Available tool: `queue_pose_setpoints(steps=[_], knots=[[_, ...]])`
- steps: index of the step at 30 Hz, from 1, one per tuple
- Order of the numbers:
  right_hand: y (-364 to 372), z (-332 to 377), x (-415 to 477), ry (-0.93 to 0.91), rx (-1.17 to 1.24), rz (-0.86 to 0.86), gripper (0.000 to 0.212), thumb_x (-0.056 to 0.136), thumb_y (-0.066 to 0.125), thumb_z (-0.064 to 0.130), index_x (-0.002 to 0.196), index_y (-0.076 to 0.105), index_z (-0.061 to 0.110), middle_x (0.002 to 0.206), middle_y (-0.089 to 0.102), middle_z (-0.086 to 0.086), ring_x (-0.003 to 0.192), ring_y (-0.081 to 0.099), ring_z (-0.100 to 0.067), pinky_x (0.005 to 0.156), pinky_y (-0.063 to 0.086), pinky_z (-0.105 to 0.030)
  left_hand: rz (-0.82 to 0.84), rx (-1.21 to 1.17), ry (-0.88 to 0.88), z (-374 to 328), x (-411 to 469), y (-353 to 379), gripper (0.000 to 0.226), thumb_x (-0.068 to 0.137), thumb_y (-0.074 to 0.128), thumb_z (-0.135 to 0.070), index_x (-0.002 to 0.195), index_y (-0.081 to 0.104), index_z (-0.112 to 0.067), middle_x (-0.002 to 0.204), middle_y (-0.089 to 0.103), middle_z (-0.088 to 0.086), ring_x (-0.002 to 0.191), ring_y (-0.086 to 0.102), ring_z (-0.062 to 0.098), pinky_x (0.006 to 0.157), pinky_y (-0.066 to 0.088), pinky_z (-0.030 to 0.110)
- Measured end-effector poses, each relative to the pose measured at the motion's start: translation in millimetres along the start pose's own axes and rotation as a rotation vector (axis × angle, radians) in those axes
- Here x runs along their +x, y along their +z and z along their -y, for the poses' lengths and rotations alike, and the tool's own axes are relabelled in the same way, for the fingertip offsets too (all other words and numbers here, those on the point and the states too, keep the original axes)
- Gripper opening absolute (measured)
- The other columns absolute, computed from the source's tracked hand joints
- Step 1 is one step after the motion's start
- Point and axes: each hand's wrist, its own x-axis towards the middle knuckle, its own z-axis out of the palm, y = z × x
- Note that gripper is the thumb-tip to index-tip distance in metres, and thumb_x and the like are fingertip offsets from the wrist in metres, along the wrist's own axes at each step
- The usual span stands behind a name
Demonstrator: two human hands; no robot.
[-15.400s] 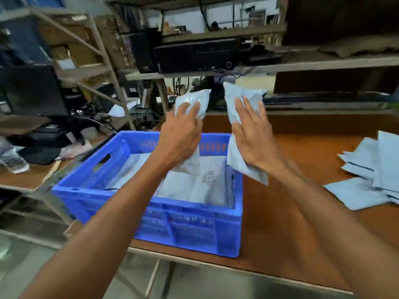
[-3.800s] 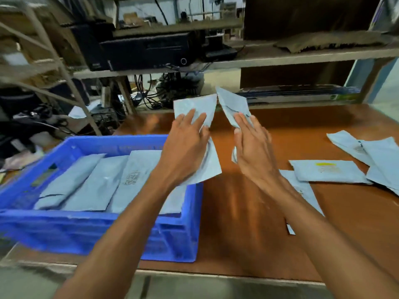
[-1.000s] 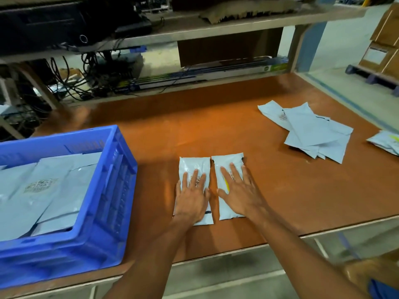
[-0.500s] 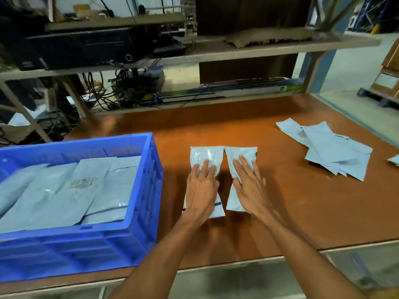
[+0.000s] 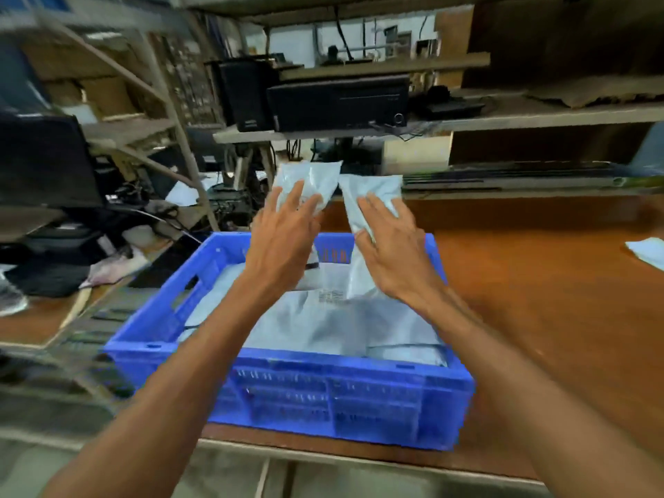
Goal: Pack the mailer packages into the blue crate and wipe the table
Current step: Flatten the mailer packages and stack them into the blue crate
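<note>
Our left hand (image 5: 284, 242) and right hand (image 5: 391, 253) each pinch a mailer (image 5: 309, 179) over the part-filled blue crate (image 5: 323, 364); stray mailer (image 5: 651, 251) at 3 o'clock, wiping likely still left.

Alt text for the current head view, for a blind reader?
The left hand holds one grey mailer, the right hand another, above the blue crate of packed mailers on a brown table. Cluttered shelves stand behind.

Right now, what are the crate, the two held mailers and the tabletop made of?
Blue crate: moulded plastic, slotted walls, slight sheen. Left mailer and right mailer: thin grey poly film, probably; glossy, wrinkled. Table: wood-look board, likely laminate; smooth orange-brown top.
</note>
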Motion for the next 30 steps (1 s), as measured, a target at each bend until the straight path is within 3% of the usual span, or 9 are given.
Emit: queue_pose_setpoints(steps=[4, 8, 12, 13, 15, 17, 22, 26, 30], knots=[[78.4, 63.4, 2.1, 0.053, -0.026, 0.190, 0.051, 0.102, 0.037, 0.034, 0.151, 0.031, 0.021, 0.160, 0.027, 0.004, 0.146, 0.015, -0.031, 0.109, 0.030, -0.057, 0.288, 0.162, -0.031, 97.4, -35.1, 34.5, 0.067, 0.087, 0.004, -0.031, 0.135, 0.048, -0.016, 0.151, 0.042, 0.010, 0.145, 0.029, 0.032, 0.116, 0.023, 0.049], [126.3, 97.4, 4.2, 0.081, -0.058, 0.297, 0.050, 0.101, 0.033, 0.040, 0.146, 0.034, 0.019, 0.154, 0.031, 0.000, 0.143, 0.018, -0.035, 0.101, 0.033, -0.058, 0.330, 0.171, 0.024, 131.0, -56.5, 47.0, 0.058, 0.089, 0.015, -0.026, 0.115, 0.064, -0.007, 0.133, 0.059, 0.014, 0.131, 0.047, 0.037, 0.107, 0.036, 0.054], [163.9, 101.8, 8.6, 0.239, -0.116, 0.637, 0.065, 0.096, 0.015, 0.054, 0.155, 0.014, 0.027, 0.166, -0.001, 0.003, 0.151, -0.008, -0.029, 0.115, 0.006, -0.060, 0.426, 0.044, 0.092, 137.4, -66.8, 48.7, 0.044, 0.096, 0.032, -0.024, 0.101, 0.070, -0.003, 0.112, 0.068, 0.023, 0.104, 0.066, 0.043, 0.079, 0.056, 0.052], [168.5, 100.0, 6.9, 0.272, -0.139, 0.722, 0.066, 0.097, 0.016, 0.055, 0.157, 0.007, 0.028, 0.165, -0.010, 0.005, 0.150, -0.015, -0.028, 0.117, 0.001, -0.059, 0.512, -0.033, 0.075, 134.6, -71.3, 49.5, 0.050, 0.103, 0.027, -0.030, 0.118, 0.066, -0.001, 0.127, 0.062, 0.024, 0.116, 0.061, 0.043, 0.089, 0.053, 0.049], [172.2, 96.5, 2.8, 0.257, -0.221, 0.811, 0.067, 0.098, 0.017, 0.057, 0.156, -0.006, 0.030, 0.163, -0.021, 0.005, 0.148, -0.022, -0.027, 0.118, -0.007, -0.057, 0.675, -0.080, -0.022, 135.1, -81.1, 60.8, 0.059, 0.106, 0.015, -0.043, 0.155, 0.024, -0.013, 0.163, 0.018, 0.012, 0.149, 0.020, 0.033, 0.118, 0.023, 0.047], [175.1, 93.2, 0.2, 0.220, -0.305, 0.849, 0.068, 0.099, 0.016, 0.058, 0.155, -0.013, 0.031, 0.160, -0.026, 0.004, 0.147, -0.026, -0.027, 0.117, -0.012, -0.057, 0.857, -0.054, -0.103, 138.7, -85.8, 72.3, 0.057, 0.105, 0.016, -0.047, 0.157, -0.005, -0.033, 0.165, -0.013, -0.003, 0.152, -0.008, 0.026, 0.120, 0.005, 0.055], [181.3, 88.8, -1.2, 0.223, -0.392, 0.897, 0.069, 0.099, 0.012, 0.062, 0.152, -0.020, 0.031, 0.158, -0.031, 0.003, 0.146, -0.028, -0.028, 0.115, -0.017, -0.058, 0.959, -0.058, -0.106, 138.0, -87.5, 75.1, 0.059, 0.106, 0.018, -0.045, 0.152, -0.018, -0.040, 0.159, -0.030, -0.007, 0.149, -0.020, 0.026, 0.116, 0.002, 0.063], [173.1, 89.2, 2.1, 0.233, -0.306, 0.836, 0.068, 0.098, 0.009, 0.063, 0.156, -0.006, 0.030, 0.164, -0.015, 0.001, 0.149, -0.019, -0.030, 0.115, -0.016, -0.059, 0.910, -0.085, -0.164, 131.1, -83.2, 67.1, 0.058, 0.104, 0.016, -0.052, 0.154, -0.010, -0.040, 0.162, -0.022, -0.008, 0.151, -0.015, 0.025, 0.117, 0.003, 0.063], [123.1, 74.3, 15.1, 0.115, -0.255, 0.454, 0.053, 0.101, 0.025, 0.049, 0.141, 0.046, 0.020, 0.150, 0.041, -0.011, 0.144, 0.026, -0.033, 0.115, 0.013, -0.057, 0.582, -0.086, -0.192, 101.4, -56.7, 51.5, 0.057, 0.104, 0.026, -0.048, 0.157, 0.012, -0.031, 0.166, -0.005, 0.000, 0.152, 0.001, 0.028, 0.117, 0.013, 0.059]])
